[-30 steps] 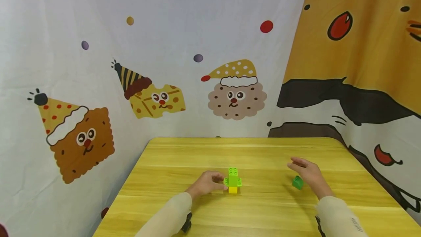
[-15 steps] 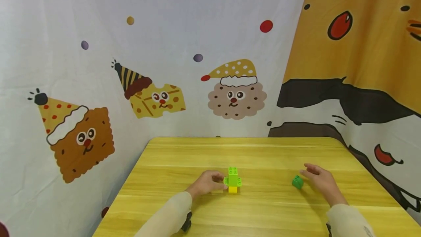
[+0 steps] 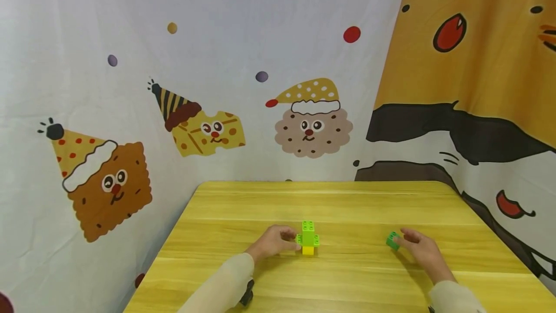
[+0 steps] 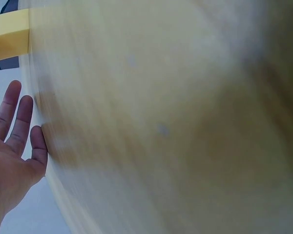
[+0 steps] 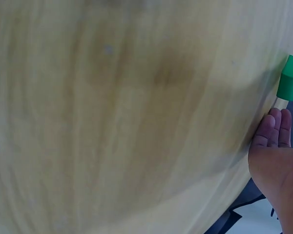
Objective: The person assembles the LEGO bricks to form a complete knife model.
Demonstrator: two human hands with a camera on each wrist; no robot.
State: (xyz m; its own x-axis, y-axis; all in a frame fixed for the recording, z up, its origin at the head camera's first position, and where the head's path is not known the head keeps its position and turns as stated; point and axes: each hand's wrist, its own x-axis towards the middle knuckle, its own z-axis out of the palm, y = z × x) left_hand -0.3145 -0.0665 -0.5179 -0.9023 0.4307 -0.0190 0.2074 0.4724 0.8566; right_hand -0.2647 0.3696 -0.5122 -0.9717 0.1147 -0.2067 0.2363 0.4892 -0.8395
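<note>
A small stack of toy building bricks (image 3: 308, 238) stands upright on the table, lime green above a yellow base brick (image 4: 10, 35). My left hand (image 3: 272, 242) holds its left side between thumb and index finger. The other fingers of that hand stay loosely extended in the left wrist view. Farther right is a green building brick (image 3: 392, 240) with studs and a curved side. My right hand (image 3: 421, 250) reaches it from the right, the thumb overlapping its near right side. In the right wrist view the green brick (image 5: 291, 83) lies just beyond relaxed fingers; the index contact is hidden.
The wood-grain table (image 3: 347, 284) carries both the stack and the loose brick, well apart. Behind it hangs a printed cloth (image 3: 243, 52) with cartoon snacks in party hats.
My right hand first drew back to the right of the green brick, then came forward and left until its thumb overlapped it. The left hand and stack stayed in place.
</note>
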